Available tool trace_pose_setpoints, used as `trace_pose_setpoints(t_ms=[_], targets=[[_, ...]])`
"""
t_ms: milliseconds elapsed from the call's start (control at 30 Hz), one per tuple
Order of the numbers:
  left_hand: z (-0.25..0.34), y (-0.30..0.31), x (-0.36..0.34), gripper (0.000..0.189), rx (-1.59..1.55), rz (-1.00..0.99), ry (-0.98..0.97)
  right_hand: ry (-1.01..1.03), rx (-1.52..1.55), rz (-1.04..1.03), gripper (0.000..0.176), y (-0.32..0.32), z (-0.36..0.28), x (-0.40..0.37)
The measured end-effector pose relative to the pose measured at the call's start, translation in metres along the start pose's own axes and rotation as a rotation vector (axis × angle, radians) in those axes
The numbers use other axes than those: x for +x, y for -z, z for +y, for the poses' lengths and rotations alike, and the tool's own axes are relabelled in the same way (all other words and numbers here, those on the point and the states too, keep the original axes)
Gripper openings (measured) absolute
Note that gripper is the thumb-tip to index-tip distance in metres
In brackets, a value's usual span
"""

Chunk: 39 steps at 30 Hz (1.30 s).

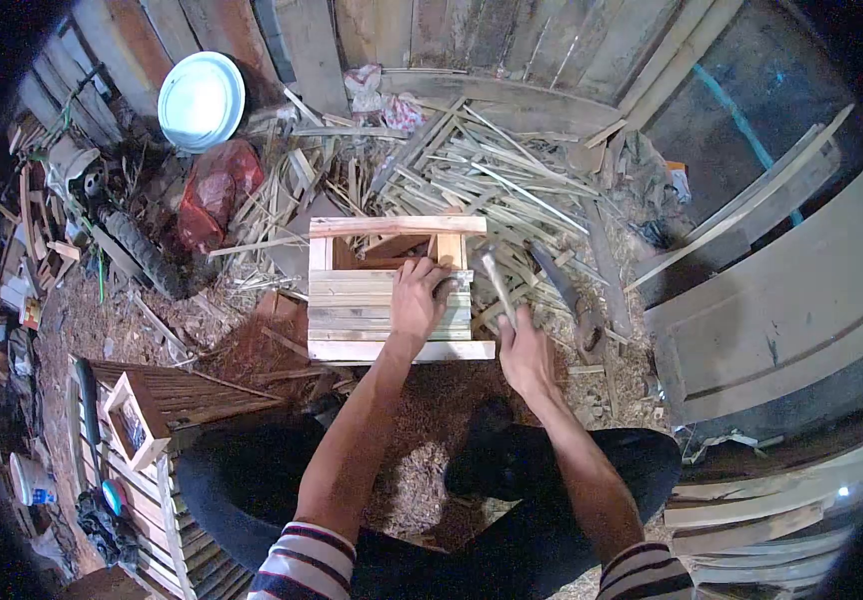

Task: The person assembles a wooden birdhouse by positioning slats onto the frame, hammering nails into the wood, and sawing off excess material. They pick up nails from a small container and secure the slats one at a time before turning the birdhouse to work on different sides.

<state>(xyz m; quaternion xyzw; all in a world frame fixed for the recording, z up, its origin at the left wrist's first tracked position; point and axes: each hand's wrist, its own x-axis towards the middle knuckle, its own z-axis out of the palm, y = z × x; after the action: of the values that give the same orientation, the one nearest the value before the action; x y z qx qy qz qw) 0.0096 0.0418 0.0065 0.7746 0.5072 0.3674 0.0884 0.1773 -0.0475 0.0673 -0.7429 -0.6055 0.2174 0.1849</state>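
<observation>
A small slatted wooden crate stands in front of me, its upper part open between the top rail and the slats. My left hand rests on it, fingers bent over the uppermost wooden slat and pressing it near the right side. In my right hand, the fingers are wrapped round the handle of a hammer. The hammer is raised beside the crate's right edge, its head apart from the wood. Part of the slat is hidden under my left hand.
Loose wood strips pile up behind the crate, and a handsaw lies to its right. At left are a slatted bench with a small wooden box, a red bag and a white basin. Boards lean at right.
</observation>
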Motion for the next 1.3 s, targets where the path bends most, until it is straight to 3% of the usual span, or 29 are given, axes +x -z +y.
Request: trace_pose_setpoints(t_ms=[100, 167, 200, 233, 300, 333, 500, 600, 733, 867, 933, 1067, 1167, 1200, 1300], targets=[[0.001, 0.0, 0.0, 0.025, -0.017, 0.006, 0.002, 0.027, 0.039, 0.127, 0.026, 0.006, -0.01, -0.009], [0.005, 0.001, 0.0, 0.023, -0.029, 0.02, -0.005, -0.026, 0.167, 0.02, 0.026, -0.008, 0.002, -0.008], [0.007, 0.003, 0.001, 0.022, -0.038, 0.015, -0.004, -0.012, -0.009, -0.113, 0.025, -0.019, 0.017, -0.002], [0.006, 0.005, 0.002, 0.021, -0.044, 0.014, -0.005, -0.008, -0.008, -0.104, 0.025, -0.017, 0.017, -0.001], [0.002, 0.003, 0.004, 0.02, -0.03, -0.004, 0.019, 0.152, -0.151, 0.019, 0.023, -0.014, 0.011, -0.001], [0.004, 0.004, 0.002, 0.02, -0.035, 0.012, 0.005, 0.127, 0.023, 0.099, 0.024, -0.013, 0.006, -0.001], [0.005, 0.002, 0.001, 0.021, -0.058, 0.033, 0.008, 0.067, 0.132, 0.207, 0.025, 0.004, -0.013, -0.014], [0.004, 0.003, 0.0, 0.023, -0.036, 0.003, -0.005, -0.026, -0.089, -0.051, 0.026, -0.014, 0.013, 0.0], [0.001, 0.0, 0.0, 0.024, -0.059, 0.027, -0.013, 0.026, 0.029, 0.098, 0.024, 0.006, -0.01, -0.006], [0.002, 0.003, -0.002, 0.021, -0.074, 0.006, 0.012, 0.071, 0.181, 0.181, 0.025, -0.01, 0.009, -0.009], [0.002, 0.004, 0.002, 0.02, -0.085, -0.009, -0.005, 0.008, -0.107, -0.051, 0.025, -0.01, 0.015, 0.001], [0.002, 0.003, 0.001, 0.02, -0.046, -0.015, 0.008, 0.042, 0.084, 0.157, 0.024, 0.007, -0.006, -0.003], [0.001, 0.0, -0.001, 0.021, -0.042, 0.01, 0.01, 0.093, 0.197, 0.193, 0.023, 0.005, -0.008, -0.012], [0.002, 0.004, 0.0, 0.021, -0.027, -0.043, 0.031, 0.065, -0.023, 0.035, 0.023, -0.005, 0.005, -0.005], [-0.005, -0.005, 0.0, 0.022, -0.056, 0.057, -0.053, 0.021, -0.161, -0.061, 0.023, -0.004, 0.015, 0.004]])
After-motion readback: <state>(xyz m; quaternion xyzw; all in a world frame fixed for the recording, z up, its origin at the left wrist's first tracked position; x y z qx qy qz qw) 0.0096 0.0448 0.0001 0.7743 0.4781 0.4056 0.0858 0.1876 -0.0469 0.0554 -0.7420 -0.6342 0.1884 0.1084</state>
